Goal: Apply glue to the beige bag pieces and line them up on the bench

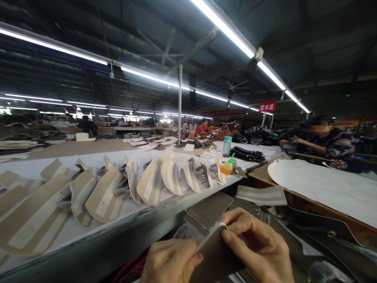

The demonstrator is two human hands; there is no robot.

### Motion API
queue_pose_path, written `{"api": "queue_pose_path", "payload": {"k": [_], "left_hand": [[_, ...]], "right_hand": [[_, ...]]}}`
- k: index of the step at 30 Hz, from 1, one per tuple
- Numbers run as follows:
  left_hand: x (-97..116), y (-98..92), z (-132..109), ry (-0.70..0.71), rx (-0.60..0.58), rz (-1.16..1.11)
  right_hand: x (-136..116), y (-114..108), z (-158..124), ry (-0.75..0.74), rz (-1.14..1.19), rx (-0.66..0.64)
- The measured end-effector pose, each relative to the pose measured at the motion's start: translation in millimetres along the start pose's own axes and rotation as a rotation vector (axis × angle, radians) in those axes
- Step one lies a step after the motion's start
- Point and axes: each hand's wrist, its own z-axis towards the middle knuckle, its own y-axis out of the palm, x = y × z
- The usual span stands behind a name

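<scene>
My left hand (171, 261) grips the left edge of a dark grey-brown leather-like panel (216, 253), thumb laid on its face. At the panel's top corner, the thumb and fingers of my right hand (260, 249) pinch its edge, where a small white strip (221, 225) shows. The panel is tilted up in front of me, its lower part cut off by the frame. Just beyond my hands lies a stack of similar flat panels (206, 210). A pale-backed piece (260, 195) rests past my right hand.
A long white-covered table (167, 210) runs along the left, bearing a row of curved beige pieces (108, 194). An orange glue bottle (226, 168) with a green nozzle and a blue-green bottle (227, 146) stand on it. At right are a white sheet (324, 184) and a person (338, 145) working.
</scene>
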Motion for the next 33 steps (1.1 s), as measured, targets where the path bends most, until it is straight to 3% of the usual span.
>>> {"api": "queue_pose_path", "payload": {"k": [4,9,16,21,27,30,33], "left_hand": [[4,-4.2,7,-0.149,-0.068,-0.063],[15,1.9,17,-0.184,-0.006,-0.096],[10,9.8,12,-0.118,0.115,-0.054],[9,8.0,10,-0.05,0.126,-0.025],[11,11.0,12,0.031,0.165,-0.016],[8,10.7,13,-0.033,0.118,0.008],[-4,0.4,9,-0.092,0.019,0.038]], "right_hand": [[0,6,-2,-0.205,-0.175,0.028],[-2,15,-4,-0.319,-0.234,-0.041],[5,28,-9,0.021,0.149,0.175],[2,16,0,-0.108,-0.013,-0.077],[-3,14,4,-0.133,-0.056,-0.264],[2,15,3,-0.046,-0.032,-0.269],[12,7,4,0.095,0.051,-0.183]]}}
